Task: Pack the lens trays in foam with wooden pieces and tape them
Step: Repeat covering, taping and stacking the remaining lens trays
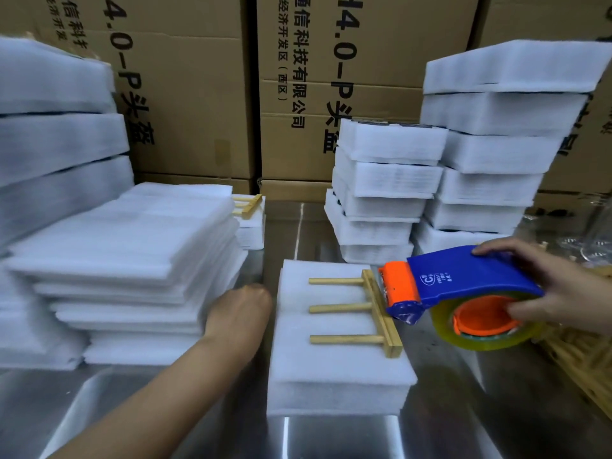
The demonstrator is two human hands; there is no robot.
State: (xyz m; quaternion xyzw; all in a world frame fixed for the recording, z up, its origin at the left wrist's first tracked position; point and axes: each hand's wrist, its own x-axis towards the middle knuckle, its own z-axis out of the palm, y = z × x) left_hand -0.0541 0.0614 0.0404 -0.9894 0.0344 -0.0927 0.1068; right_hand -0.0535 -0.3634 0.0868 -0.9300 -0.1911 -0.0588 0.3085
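**White foam pack on counter, tape gun at its edge**

White foam pack (337, 369) lies flat on the steel counter (331, 438), btwn the two hands. On top sits a wooden piece (379, 309): one crossbar w/ three dowels pointing toward the L hand (238, 313). L hand is blurred, back of hand up, right against the pack's side. Its fingers are tucked down out of sight, so can't tell if they're apart, together or clamped on anything.

R hand (563, 289) grips a blue-and-orange tape gun (463, 283). Its fingers (496, 250) are curled over the blue top, thumb (526, 313) hooked into the orange core of the clear tape roll (490, 342). Gun's orange nose juts out ahead of the R fingers and sits at the crossbar, on the pack edge furthest from the L fingers. Can't tell if any tape is stuck down.

Just beyond the L fingers: a stack of loose foam sheets (126, 246), w/ taller foam bundles (59, 144) further out. Past the R fingers, further back: stacks of wrapped foam packs (384, 193), dark edges showing at some seams. A second wooden piece (248, 203) lies on a small foam pile well back from the L fingers. Spare wooden pieces (583, 362) lie below the R wrist. Cardboard boxes (198, 94) w/ printed text stand behind it all.
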